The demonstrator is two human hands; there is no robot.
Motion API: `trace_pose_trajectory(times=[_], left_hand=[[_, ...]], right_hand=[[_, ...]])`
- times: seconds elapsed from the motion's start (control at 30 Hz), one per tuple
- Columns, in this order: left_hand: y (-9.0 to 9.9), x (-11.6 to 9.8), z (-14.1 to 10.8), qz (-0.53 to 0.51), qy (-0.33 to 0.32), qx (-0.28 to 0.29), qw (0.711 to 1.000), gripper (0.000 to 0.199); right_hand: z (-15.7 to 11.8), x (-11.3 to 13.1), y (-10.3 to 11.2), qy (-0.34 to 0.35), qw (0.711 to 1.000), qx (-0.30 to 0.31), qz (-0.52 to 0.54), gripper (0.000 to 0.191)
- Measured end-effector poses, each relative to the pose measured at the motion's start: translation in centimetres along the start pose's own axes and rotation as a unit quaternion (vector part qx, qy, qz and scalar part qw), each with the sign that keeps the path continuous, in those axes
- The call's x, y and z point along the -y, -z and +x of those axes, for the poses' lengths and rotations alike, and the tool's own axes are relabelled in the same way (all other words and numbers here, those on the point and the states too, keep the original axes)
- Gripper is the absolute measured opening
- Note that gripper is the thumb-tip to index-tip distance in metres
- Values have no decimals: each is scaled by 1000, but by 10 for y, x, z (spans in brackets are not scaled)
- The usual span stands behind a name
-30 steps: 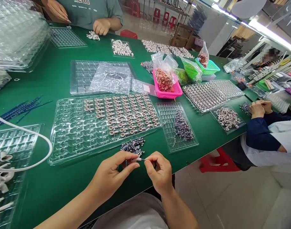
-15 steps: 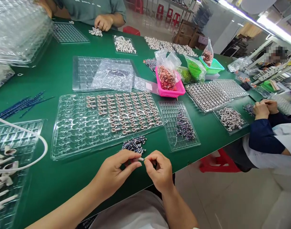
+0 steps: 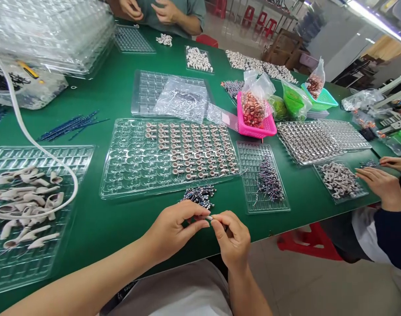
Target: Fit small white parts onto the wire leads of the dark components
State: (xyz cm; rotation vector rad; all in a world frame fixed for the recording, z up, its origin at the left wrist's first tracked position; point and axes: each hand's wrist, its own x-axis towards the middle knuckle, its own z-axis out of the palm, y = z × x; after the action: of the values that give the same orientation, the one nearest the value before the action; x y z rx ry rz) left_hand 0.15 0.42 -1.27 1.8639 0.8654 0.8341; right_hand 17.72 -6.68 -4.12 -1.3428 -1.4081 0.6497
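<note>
Over the near table edge, my left hand (image 3: pixel 179 226) is closed, thumb and fingers pinching a small white tubular piece (image 3: pixel 209 217). My right hand (image 3: pixel 234 239) meets it from the right, its thumb and forefinger pressed together at the piece's end; what they grip is too small to make out. Just beyond my fingers lies a pile of short dark wired parts with pale tips (image 3: pixel 200 195). Behind that, a clear moulded tray (image 3: pixel 131 153) holds rows of pale, round-headed pieces on its right part. More dark wired parts (image 3: pixel 269 180) lie on a smaller tray at right.
At left, a clear tray (image 3: pixel 85 153) holds pale curved pipe-shaped housings (image 3: pixel 29 193), with a white hose (image 3: pixel 55 153) arching over it. Stacked clear trays (image 3: pixel 72 35) stand behind. A pink basket (image 3: pixel 257 130) holds bagged copper-coloured parts. Co-workers' hands (image 3: pixel 380 182) are at right and across the table.
The view has swung left, so the table's contents appear farther right. My hands keep their pinch at the white piece. The co-worker across has lifted a hand off the white pile.
</note>
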Motion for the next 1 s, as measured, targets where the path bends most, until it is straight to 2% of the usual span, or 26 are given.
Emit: trace_pose_trajectory(times=[0.2, 0.47, 0.77, 1.0], left_hand=[[-2, 0, -1, -21, 16, 7, 1000, 13], [0, 0, 0, -32, 24, 12, 999, 13], [1, 0, 0, -41, -16, 21, 999, 12], [-1, 3, 0, -37, -58, 5, 998, 15]], right_hand=[[0, -2, -2, 24, 999, -4, -30, 20], [0, -2, 0, 29, 999, 2, -13, 22], [-1, -1, 0, 47, 999, -4, -13, 22], [-1, -1, 0, 43, 999, -5, 5, 20]])
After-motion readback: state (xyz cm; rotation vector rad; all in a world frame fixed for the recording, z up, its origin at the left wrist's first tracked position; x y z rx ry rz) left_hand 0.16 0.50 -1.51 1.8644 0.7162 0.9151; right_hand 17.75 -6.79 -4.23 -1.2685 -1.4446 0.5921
